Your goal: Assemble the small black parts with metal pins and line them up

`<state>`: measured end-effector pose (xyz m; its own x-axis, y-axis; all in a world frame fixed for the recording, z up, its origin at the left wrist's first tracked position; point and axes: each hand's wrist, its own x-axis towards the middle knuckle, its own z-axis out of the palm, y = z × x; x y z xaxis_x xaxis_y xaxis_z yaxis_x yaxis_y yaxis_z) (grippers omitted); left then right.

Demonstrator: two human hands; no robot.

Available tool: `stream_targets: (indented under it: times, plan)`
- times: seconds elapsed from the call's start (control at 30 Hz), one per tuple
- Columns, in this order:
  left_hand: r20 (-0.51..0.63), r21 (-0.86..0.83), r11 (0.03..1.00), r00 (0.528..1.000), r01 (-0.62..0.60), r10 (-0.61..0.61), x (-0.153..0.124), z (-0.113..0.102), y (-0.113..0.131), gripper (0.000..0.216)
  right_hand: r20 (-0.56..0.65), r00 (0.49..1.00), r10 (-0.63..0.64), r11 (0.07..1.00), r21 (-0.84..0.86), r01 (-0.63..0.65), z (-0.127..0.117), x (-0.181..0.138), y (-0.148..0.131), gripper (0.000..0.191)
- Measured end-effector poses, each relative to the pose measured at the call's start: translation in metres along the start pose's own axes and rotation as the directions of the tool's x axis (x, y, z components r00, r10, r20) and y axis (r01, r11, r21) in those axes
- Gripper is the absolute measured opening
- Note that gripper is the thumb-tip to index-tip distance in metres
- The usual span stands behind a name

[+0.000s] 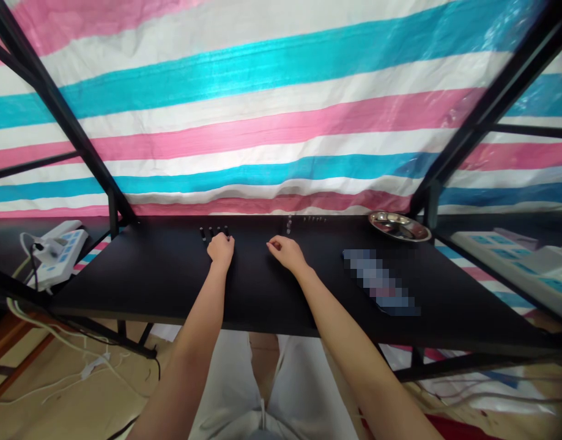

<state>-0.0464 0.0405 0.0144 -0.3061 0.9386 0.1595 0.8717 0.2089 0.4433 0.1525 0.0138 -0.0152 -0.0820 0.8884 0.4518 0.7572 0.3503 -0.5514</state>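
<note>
My left hand (pixel 221 249) rests near the back of the black table (pixel 138 275), its fingers bent and closed down at the end of a row of small dark cylinders (pixel 202 234) with light tips. Whatever its fingertips hold, if anything, is hidden. To the right, my right hand (pixel 287 252) is curled with thumb and fingers together just above the tabletop. What may be between those fingers is too small to make out. Behind it stands a short column of small shiny metal pieces (pixel 288 225), and beside that a row of tiny pieces (pixel 314 219).
A round metal dish (pixel 376 227) sits at the back right. In front of it lies a blurred-out long object (pixel 379 282). Black frame posts (pixel 85 146) slope up at both sides before a striped sheet (pixel 271 131). Power strips (pixel 63 256) with cables are at left.
</note>
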Motion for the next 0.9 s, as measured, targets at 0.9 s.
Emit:
stream_targets:
  times: [0.9]
  plan:
    - [0.217, 0.186, 0.629, 0.655, -0.755, 0.724, -0.010, 0.054, 0.101, 0.046, -0.032, 0.930, 0.366, 0.861, -0.368, -0.351, -0.005, 0.003, 0.015, 0.044]
